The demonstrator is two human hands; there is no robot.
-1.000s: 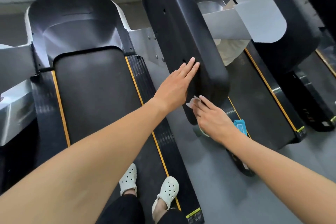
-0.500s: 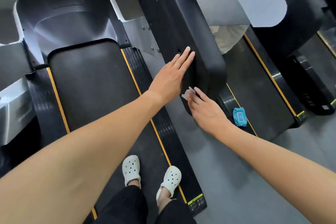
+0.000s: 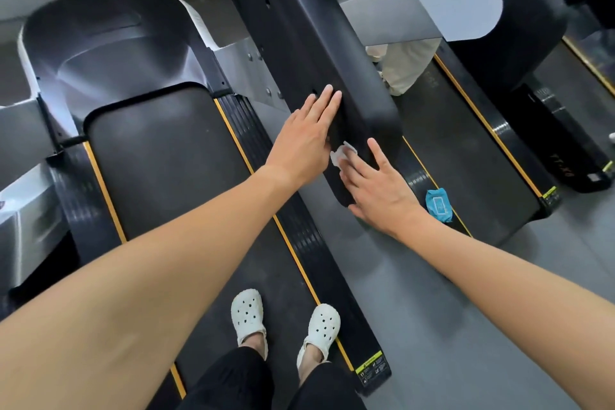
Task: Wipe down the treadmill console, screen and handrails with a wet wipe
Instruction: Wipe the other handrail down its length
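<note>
Both hands are on the black handrail (image 3: 336, 76) of the treadmill. The left hand (image 3: 306, 136) lies flat and open against its side, fingers straight, gripping nothing. The right hand (image 3: 379, 190) is spread open too, pressing a crumpled white wipe (image 3: 342, 156) onto the rail's rounded end with its fingertips. A blue wipe pack (image 3: 438, 205) sits on the next treadmill's belt (image 3: 466, 156), near the right wrist.

Soft even light, wide-angle edge distortion
</note>
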